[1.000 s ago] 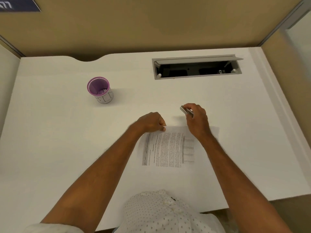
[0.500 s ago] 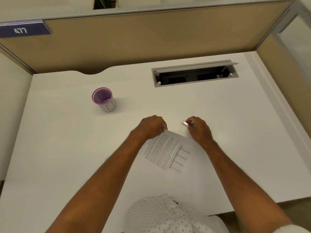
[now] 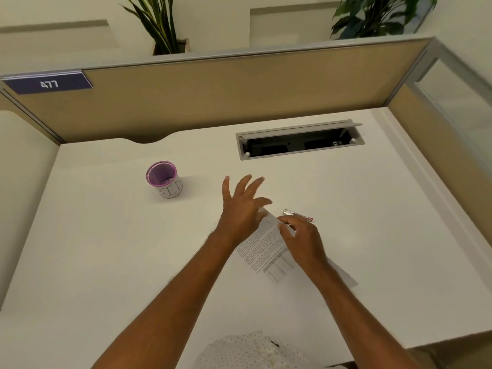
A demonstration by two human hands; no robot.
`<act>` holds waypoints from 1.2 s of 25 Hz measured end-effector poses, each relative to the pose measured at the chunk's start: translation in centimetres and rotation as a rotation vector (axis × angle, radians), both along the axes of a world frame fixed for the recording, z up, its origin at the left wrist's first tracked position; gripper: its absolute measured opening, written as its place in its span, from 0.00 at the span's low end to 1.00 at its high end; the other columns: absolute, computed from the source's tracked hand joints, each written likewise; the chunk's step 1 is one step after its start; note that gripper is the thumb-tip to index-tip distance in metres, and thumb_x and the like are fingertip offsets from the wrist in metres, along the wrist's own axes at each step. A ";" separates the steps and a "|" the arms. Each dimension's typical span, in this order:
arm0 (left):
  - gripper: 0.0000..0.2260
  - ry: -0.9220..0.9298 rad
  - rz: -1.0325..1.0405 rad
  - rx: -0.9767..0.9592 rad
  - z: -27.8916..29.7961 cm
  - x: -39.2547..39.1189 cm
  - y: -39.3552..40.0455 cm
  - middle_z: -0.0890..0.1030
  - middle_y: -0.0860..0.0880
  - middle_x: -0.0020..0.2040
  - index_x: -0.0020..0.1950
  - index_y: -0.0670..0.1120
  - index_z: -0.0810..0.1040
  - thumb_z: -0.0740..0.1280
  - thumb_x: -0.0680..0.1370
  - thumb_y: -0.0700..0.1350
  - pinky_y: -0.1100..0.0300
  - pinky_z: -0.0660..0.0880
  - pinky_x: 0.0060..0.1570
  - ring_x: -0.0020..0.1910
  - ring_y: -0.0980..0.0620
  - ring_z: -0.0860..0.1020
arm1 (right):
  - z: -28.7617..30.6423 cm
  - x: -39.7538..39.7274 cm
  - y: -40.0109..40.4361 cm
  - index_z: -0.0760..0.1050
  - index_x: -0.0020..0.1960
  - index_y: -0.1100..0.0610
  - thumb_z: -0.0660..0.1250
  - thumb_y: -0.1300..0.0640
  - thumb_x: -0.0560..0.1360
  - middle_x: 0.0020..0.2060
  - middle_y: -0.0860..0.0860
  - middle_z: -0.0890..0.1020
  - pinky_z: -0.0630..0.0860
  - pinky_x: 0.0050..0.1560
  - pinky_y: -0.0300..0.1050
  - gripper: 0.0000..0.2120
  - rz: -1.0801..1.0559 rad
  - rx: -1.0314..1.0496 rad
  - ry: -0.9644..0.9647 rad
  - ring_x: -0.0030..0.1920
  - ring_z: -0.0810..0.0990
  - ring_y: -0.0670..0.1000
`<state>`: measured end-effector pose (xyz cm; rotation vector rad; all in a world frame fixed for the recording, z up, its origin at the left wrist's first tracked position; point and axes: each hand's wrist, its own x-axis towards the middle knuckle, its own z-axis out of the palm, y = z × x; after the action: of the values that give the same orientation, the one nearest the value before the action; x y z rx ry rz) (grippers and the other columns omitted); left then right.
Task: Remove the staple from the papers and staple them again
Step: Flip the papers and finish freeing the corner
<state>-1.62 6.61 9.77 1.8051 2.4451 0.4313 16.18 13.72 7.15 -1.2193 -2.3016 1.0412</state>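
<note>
The printed papers (image 3: pixel 262 245) lie skewed on the white desk (image 3: pixel 106 249), their far corner raised between my hands. My left hand (image 3: pixel 241 209) hovers over that corner with its fingers spread and nothing in it. My right hand (image 3: pixel 300 239) rests on the papers' upper right part with fingers bent, pressing or pinching the sheet near the corner. A small metal stapler tool with a red end (image 3: pixel 298 214) lies on the desk just beyond my right hand, apart from it.
A purple-rimmed cup (image 3: pixel 164 179) stands to the left of my hands. An open cable tray (image 3: pixel 299 142) is set into the desk at the back. Tan partition walls (image 3: pixel 239 94) close the back and right sides.
My right hand has let go of the metal tool, which now lies on the desk, and moved onto the papers. My left hand has opened and lifted. The papers have turned further askew.
</note>
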 end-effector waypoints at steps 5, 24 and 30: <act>0.16 -0.509 0.428 0.444 1.1 4.4 -1.3 0.73 0.51 0.57 0.57 0.50 0.71 0.74 0.76 0.53 0.57 0.75 0.56 0.56 0.52 0.72 | 2.2 0.7 -0.1 0.81 0.59 0.50 0.67 0.51 0.81 0.55 0.47 0.85 0.79 0.45 0.34 0.10 -0.086 0.010 0.058 0.50 0.84 0.48; 0.10 -1.515 1.049 0.364 -5.8 1.6 -6.8 0.81 0.40 0.43 0.46 0.41 0.80 0.65 0.83 0.43 0.48 0.74 0.45 0.44 0.42 0.76 | -1.3 0.5 -2.9 0.79 0.60 0.52 0.68 0.61 0.77 0.59 0.49 0.80 0.78 0.59 0.52 0.13 -0.013 0.318 0.042 0.61 0.76 0.52; 0.11 -1.486 1.134 0.305 -9.2 -0.1 -6.8 0.83 0.41 0.43 0.44 0.42 0.82 0.64 0.84 0.42 0.48 0.77 0.45 0.42 0.44 0.79 | -7.1 1.8 4.8 0.74 0.67 0.57 0.70 0.63 0.74 0.62 0.54 0.78 0.78 0.56 0.58 0.22 -0.197 0.189 -0.163 0.60 0.75 0.60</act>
<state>-1.75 -0.24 0.59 -0.3267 1.8085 1.4734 17.99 18.54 0.02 -1.4620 -2.2792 0.6628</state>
